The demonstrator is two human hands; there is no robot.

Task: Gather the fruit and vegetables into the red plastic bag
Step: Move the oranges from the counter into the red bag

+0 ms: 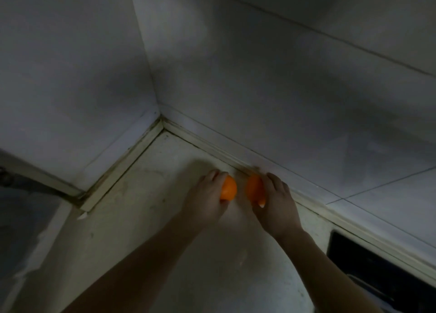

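Got an orange in each hand right now. My left hand is curled around the left orange, and my right hand grips the right orange. Both sit low over the pale counter, close together but not touching, right by the tiled wall. A dark stove is off to my right.

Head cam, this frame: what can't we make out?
All head view.
1. Red bag: outside the frame.
2. Left orange: mostly covered by the left hand.
3. Right orange: partly covered by the right hand.
4. Black object, lower right: cut by the frame edge, too dim to identify.
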